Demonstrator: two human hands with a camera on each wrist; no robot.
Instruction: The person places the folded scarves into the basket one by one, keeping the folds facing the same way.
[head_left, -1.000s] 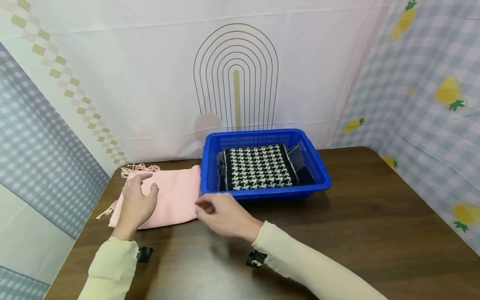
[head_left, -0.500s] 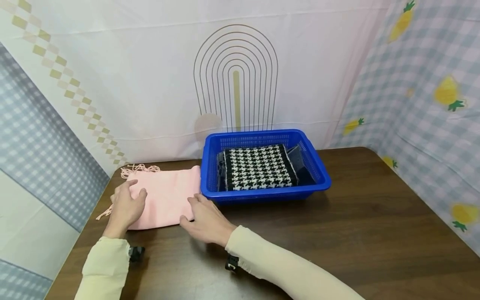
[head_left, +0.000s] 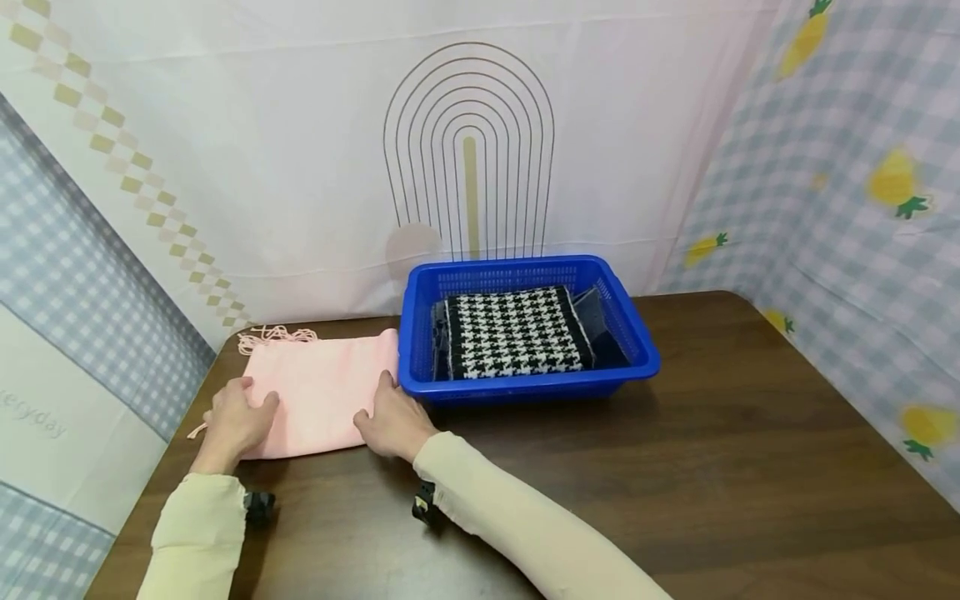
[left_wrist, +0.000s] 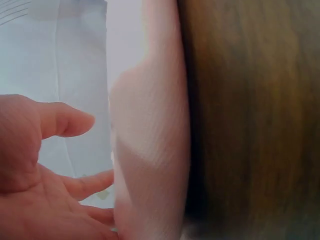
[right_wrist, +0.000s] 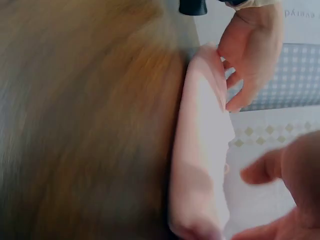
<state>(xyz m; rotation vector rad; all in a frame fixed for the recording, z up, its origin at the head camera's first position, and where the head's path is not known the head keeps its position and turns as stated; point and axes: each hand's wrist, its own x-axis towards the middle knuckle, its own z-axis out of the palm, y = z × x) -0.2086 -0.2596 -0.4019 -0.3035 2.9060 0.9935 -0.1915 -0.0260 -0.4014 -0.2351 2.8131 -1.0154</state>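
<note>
A folded pink scarf [head_left: 318, 396] with fringe at its back left corner lies flat on the table, left of a blue basket [head_left: 525, 387]. At the scarf's left side is my left hand [head_left: 235, 421], fingers spread. In the left wrist view its fingertips reach the scarf's edge, while the thumb stays apart from the cloth. My right hand [head_left: 393, 419] is over the scarf's right edge near the basket's front left corner, thumb and fingers parted. The right wrist view shows its thumb off the cloth; whether its other fingers touch is hidden.
In the basket lie a black-and-white houndstooth cloth [head_left: 521, 333], folded, and dark cloth [head_left: 600, 329] beneath and beside it. The brown wooden table [head_left: 720, 442] ends at a white patterned curtain [head_left: 315, 167] behind; checked cloth hangs at both sides.
Both hands have moved left and down to the scarf's two sides. My right hand's fingers, earlier curled together, have spread apart. The scarf and basket stay in place.
</note>
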